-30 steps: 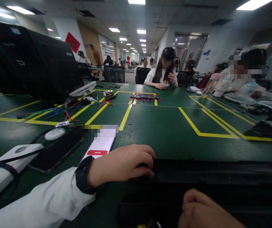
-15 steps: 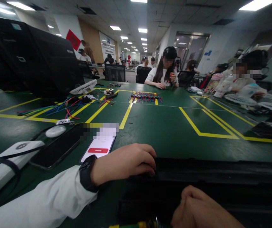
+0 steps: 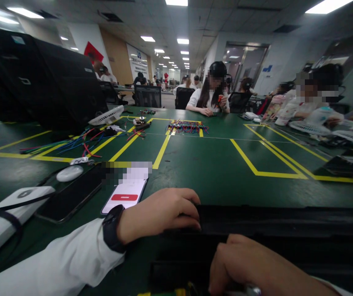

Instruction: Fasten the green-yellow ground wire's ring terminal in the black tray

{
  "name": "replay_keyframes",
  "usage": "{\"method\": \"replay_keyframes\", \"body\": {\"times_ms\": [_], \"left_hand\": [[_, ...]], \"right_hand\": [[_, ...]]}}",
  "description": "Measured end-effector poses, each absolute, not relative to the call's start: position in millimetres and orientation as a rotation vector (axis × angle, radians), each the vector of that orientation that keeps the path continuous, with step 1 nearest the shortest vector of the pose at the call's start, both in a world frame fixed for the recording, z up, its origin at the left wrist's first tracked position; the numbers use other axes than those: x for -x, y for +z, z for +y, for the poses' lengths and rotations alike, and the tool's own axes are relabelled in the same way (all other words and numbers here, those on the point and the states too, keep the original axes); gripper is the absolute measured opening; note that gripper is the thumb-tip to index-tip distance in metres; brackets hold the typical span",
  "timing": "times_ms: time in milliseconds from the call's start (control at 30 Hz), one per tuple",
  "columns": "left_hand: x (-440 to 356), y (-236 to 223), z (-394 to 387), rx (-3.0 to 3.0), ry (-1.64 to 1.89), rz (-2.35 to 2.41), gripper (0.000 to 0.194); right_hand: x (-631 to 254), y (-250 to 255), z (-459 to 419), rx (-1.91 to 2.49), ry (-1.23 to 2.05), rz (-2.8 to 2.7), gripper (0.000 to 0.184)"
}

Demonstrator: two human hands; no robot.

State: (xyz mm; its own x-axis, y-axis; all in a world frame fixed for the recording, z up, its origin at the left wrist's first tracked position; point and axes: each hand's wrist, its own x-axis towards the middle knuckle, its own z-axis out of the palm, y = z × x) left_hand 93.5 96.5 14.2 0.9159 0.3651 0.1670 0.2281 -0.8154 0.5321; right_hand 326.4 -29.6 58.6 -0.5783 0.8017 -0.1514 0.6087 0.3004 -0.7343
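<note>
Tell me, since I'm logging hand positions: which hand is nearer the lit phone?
Left. The left hand lies just right of the lit phone; the right hand sits farther right and nearer the camera.

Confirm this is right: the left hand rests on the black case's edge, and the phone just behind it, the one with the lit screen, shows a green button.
Not quite. In the head view the left hand does rest on the black case, but the lit phone shows a red button, not green.

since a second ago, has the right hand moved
Yes. The right hand has come up and left along the black case, closer to the left hand, which stays put.
</note>
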Motion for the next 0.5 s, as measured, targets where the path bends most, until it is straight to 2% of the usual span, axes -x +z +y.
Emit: {"method": "replay_keyframes", "body": {"times_ms": [200,333,500], "left_hand": [[-91,23,96,-2.570,0.275,0.439,0.013],[-91,26,96,-2.554,0.230,0.438,0.017],[-93,25,96,-2.501,0.283,0.447,0.014]], "right_hand": [[-344,39,-40,1.352,1.252,-2.135,0.017],[-358,4,-47,1.342,1.398,-1.811,0.029],[-353,-17,-52,1.370,1.540,-1.516,0.036]]}}
